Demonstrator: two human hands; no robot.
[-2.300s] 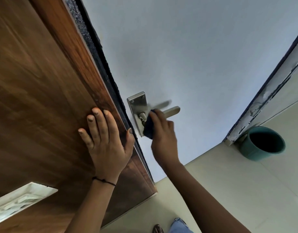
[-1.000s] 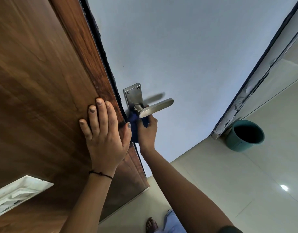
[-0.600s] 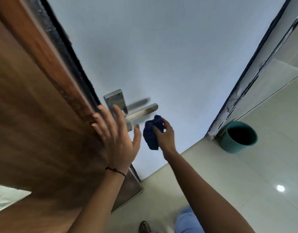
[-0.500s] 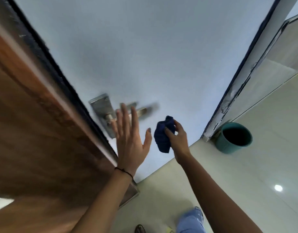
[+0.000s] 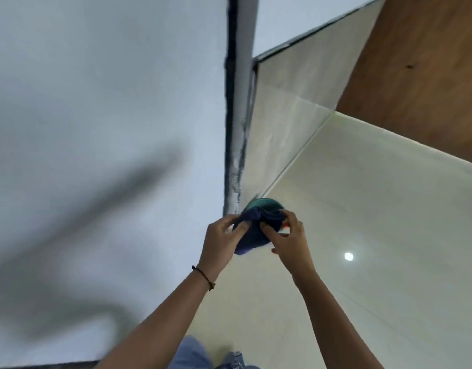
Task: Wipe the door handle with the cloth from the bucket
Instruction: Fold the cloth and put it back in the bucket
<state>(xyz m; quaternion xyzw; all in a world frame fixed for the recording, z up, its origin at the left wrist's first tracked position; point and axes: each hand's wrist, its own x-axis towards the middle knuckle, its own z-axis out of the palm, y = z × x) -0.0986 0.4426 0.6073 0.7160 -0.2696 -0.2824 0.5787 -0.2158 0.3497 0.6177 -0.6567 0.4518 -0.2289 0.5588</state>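
Both of my hands hold the dark blue cloth (image 5: 252, 230) in front of me. My left hand (image 5: 221, 239) grips its left side and my right hand (image 5: 288, 239) pinches its right side. Just behind the cloth, only the rim of the teal bucket (image 5: 266, 203) shows, standing on the floor at the foot of the door frame. The door handle and the wooden door are out of view.
A white wall (image 5: 109, 115) fills the left, ending at a dark chipped door frame (image 5: 233, 129). Glossy cream floor tiles (image 5: 362, 235) spread to the right, with a brown wooden panel (image 5: 421, 70) at the upper right. My jeans and foot (image 5: 234, 359) show at the bottom.
The view has swung right, away from the door and handle. My left hand left the door and joined the right hand on the cloth, which is now in front of the bucket.
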